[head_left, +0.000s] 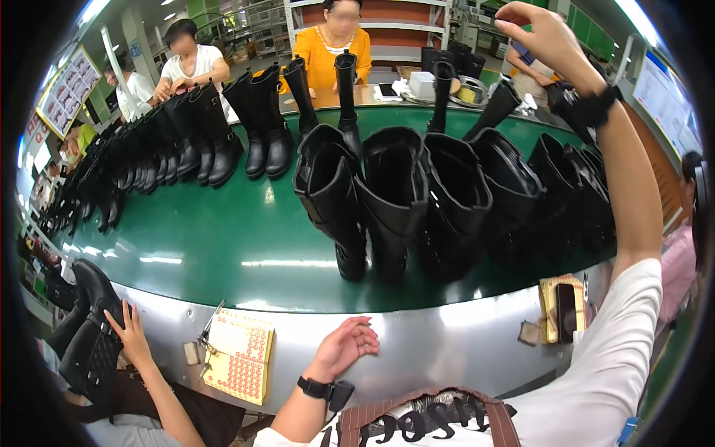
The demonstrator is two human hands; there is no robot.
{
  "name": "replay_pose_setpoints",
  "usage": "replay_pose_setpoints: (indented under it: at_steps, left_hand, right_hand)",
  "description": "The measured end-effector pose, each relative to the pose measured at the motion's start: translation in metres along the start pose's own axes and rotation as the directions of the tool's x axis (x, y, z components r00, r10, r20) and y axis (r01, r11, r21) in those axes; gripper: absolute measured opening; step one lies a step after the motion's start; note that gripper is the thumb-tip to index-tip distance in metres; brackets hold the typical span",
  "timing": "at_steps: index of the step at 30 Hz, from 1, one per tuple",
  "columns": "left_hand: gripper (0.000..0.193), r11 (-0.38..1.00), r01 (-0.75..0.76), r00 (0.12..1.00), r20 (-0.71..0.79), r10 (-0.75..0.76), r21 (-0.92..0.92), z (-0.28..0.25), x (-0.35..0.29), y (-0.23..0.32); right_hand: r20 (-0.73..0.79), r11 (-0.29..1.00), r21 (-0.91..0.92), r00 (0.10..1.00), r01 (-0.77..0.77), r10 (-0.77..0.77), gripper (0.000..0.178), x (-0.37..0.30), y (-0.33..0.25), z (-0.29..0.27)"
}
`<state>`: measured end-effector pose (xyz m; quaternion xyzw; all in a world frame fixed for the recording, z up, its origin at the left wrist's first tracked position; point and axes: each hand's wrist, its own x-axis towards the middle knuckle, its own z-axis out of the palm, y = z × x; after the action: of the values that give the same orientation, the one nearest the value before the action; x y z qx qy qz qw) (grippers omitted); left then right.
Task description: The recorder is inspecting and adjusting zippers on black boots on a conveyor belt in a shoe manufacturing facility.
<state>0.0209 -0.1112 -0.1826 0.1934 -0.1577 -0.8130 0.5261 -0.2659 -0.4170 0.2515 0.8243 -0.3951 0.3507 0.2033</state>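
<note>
My left hand (345, 349) rests above the metal edge of the bench with its palm turned up. Its fingers are loosely bent and apart, and nothing lies in them. High at the upper right, my right hand (542, 36) is raised on a bent arm, empty, with the thumb apart from the curved fingers. Beyond my left hand stand tall black boots, among them a near boot (328, 194) and a boot beside it (395, 201). They are upright on the green conveyor belt (223, 246), shafts open at the top. Neither hand touches a boot.
A yellow printed card stack (238, 357) lies on the metal ledge (439, 350), with a phone (567, 311) farther right. At left, a co-worker's hand (132, 335) touches a black boot (93, 335). A long boot row (156, 141) lines the far side, with people behind.
</note>
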Motion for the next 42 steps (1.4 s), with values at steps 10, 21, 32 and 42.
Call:
replay_pose_setpoints:
  at_steps: [10,21,32,42]
  left_hand:
    - [0.037,0.997,-0.008,1.0,-0.027,0.01,0.077,-0.003,0.003,-0.002]
    - [0.041,0.999,-0.012,1.0,-0.013,0.013,0.048,-0.002,0.0,-0.002]
    - [0.071,0.215,0.09,0.799,-0.2,0.567,0.972,0.049,0.016,-0.012]
    - [0.081,-0.154,0.46,0.362,-0.027,0.932,0.875,0.091,0.146,0.048]
  right_hand:
    - [0.342,0.912,0.409,0.923,0.024,-0.178,0.013,-0.361,-0.144,-0.025]
    - [0.46,0.843,0.291,0.839,-0.453,0.292,0.025,-0.525,-0.167,0.017]
    - [0.382,0.855,0.322,0.882,-0.406,0.275,0.028,-0.526,-0.166,0.018]
    - [0.382,0.839,0.328,0.873,-0.434,0.303,0.028,-0.525,-0.163,0.018]
